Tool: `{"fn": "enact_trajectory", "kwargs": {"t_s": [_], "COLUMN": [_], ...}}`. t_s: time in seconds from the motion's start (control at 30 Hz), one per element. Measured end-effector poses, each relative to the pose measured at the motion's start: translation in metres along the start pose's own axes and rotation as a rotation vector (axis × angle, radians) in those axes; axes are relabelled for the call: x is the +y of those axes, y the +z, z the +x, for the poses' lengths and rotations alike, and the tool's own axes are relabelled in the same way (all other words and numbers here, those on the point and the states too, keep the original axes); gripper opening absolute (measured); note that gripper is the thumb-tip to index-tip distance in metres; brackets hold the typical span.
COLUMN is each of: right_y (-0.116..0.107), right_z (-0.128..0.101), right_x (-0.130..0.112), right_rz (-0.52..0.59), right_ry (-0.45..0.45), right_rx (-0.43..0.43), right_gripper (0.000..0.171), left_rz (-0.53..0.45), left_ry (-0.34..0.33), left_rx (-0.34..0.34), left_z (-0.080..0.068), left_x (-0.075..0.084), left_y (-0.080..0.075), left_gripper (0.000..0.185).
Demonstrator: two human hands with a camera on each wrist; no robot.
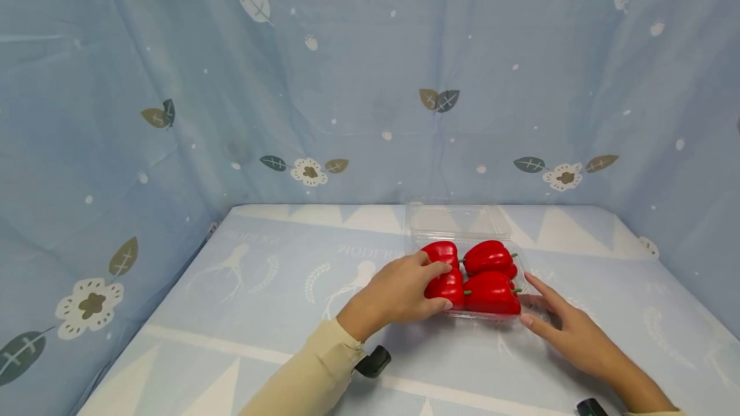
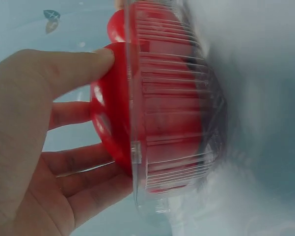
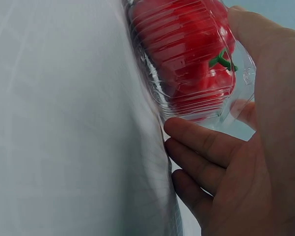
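Red peppers (image 1: 491, 293) fill a clear box (image 1: 480, 316) near the surface's (image 1: 231, 275) far edge, left hand (image 1: 405, 287) pinching one, right hand (image 1: 569, 326) spread beside it, perhaps to steady the box.

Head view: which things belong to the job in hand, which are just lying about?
Job:
- red peppers
- clear container
- its open lid
- left hand, fingers on a pepper
- right hand, beside the container

Just there:
- patterned table cover
- blue backdrop cloth
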State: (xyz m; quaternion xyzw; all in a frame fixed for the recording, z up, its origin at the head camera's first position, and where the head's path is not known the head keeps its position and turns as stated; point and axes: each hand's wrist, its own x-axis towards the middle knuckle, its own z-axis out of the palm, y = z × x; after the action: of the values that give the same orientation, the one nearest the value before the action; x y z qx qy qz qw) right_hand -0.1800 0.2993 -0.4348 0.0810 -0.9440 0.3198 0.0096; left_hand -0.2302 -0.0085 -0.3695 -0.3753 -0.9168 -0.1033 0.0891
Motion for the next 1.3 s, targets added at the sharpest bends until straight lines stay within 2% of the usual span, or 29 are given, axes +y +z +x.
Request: {"fn": "enact_trajectory", "kwargs": {"t_s": [0.27,0.57,0.7,1.07,1.3], "right_y": [0.003,0.004,0.004,0.000,0.000], "right_z": [-0.002,0.000,0.001,0.000,0.000], "right_x": [0.001,-0.005,-0.004,-0.004,-0.001], "right_rz": [0.019,0.007,0.005,-0.006,-0.002], "right_ry": [0.000,-0.002,-0.004,-0.004,0.030], "right_rx": [-0.005,-0.007,-0.008,-0.019,-0.031], "right_gripper": [0.079,0.080,0.080,0.080,0.083], "left_rz": [-0.003,-0.025,-0.060,-0.120,-0.133], "left_ry": [-0.034,-0.015,-0.012,-0.001,-0.002], "left_rx": [-0.029,0.037,0.038,-0.073,-0.113], "left_z": [0.000,-0.001,-0.002,0.006,0.010], "left_x": [0.000,-0.008,-0.011,-0.016,-0.019], "left_y": [0.001,0.004,0.006,-0.001,0.000], "left_gripper": [0.057,0.055,0.056,0.057,0.056]}}
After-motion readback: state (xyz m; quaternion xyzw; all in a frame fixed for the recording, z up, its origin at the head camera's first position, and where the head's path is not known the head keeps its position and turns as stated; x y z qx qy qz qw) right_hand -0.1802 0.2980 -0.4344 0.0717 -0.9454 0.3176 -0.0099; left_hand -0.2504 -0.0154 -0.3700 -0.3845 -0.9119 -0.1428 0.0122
